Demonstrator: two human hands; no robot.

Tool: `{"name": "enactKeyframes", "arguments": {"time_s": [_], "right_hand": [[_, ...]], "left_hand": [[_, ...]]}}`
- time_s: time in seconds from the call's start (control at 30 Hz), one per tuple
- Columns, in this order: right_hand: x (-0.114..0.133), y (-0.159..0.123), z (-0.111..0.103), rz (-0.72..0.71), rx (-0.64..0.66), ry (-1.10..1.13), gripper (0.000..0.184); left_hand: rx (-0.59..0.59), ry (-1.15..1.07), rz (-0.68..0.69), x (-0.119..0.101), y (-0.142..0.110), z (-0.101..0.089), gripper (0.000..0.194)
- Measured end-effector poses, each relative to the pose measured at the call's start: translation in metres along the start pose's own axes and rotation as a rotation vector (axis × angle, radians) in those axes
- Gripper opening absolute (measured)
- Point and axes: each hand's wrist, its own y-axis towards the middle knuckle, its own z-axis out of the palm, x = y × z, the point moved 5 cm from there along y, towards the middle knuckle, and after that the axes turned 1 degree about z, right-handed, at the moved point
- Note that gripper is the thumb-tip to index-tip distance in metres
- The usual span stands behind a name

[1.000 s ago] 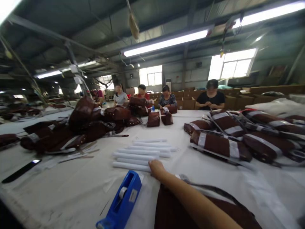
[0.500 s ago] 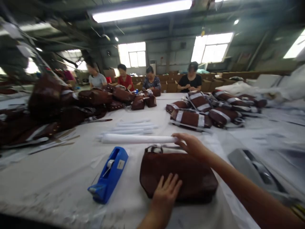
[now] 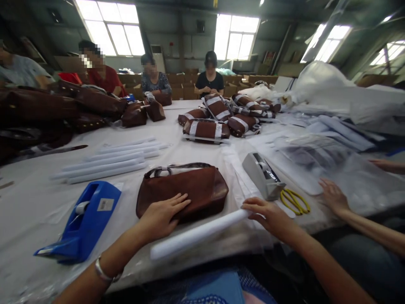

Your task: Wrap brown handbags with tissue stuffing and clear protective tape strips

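Note:
A brown leather handbag [image 3: 196, 185] lies on the white-covered table in front of me, its handle wrapped in white material at the far side. My left hand [image 3: 166, 213] rests on the bag's near side with its fingers stretched out. Between the fingertips and thumb of my right hand [image 3: 268, 215] is the end of a white foam-like roll [image 3: 199, 234]. The roll slants along the near side of the bag, its other end pointing to the lower left.
A blue tape dispenser [image 3: 90, 215] stands left of the bag, a grey tape dispenser [image 3: 261, 175] right. Yellow loops [image 3: 295, 201] lie beside it. More white rolls [image 3: 104, 166] and wrapped bags [image 3: 207, 130] lie farther back. A co-worker's hand [image 3: 333, 196] reaches in from the right.
My right hand has brought the white roll from behind the bag to its near side. My left hand stays on the bag. The view has swung right.

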Motion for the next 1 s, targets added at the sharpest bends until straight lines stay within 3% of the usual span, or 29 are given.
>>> {"name": "enactKeyframes", "arguments": {"time_s": [0.1, 0.23, 0.37, 0.47, 0.63, 0.7, 0.83, 1.0], "right_hand": [[0.017, 0.01, 0.037, 0.033, -0.066, -0.038, 0.033], [0.032, 0.023, 0.067, 0.035, -0.209, -0.083, 0.034], [0.033, 0.027, 0.076, 0.027, -0.413, -0.057, 0.032], [0.034, 0.028, 0.078, 0.01, -0.511, -0.065, 0.028], [0.043, 0.018, 0.07, 0.051, -0.635, -0.108, 0.026], [0.053, 0.016, 0.07, -0.03, -0.626, -0.131, 0.033], [0.067, 0.027, 0.086, -0.217, -0.454, -0.214, 0.051], [0.065, 0.047, 0.094, -0.208, -0.435, -0.156, 0.043]], "left_hand": [[0.029, 0.027, -0.031, -0.003, 0.005, -0.003, 0.047], [0.076, 0.043, -0.069, -0.004, 0.007, -0.002, 0.054], [0.065, 0.055, -0.091, -0.005, 0.001, 0.011, 0.062], [-0.032, 0.126, -0.11, -0.011, -0.005, 0.026, 0.057], [-0.155, 0.246, -0.152, -0.028, -0.013, 0.048, 0.071], [-0.178, 0.272, -0.168, -0.033, -0.016, 0.053, 0.071], [-0.195, 0.299, -0.185, -0.037, -0.017, 0.057, 0.07], [-0.168, 0.288, -0.237, -0.044, -0.005, 0.054, 0.057]]}}
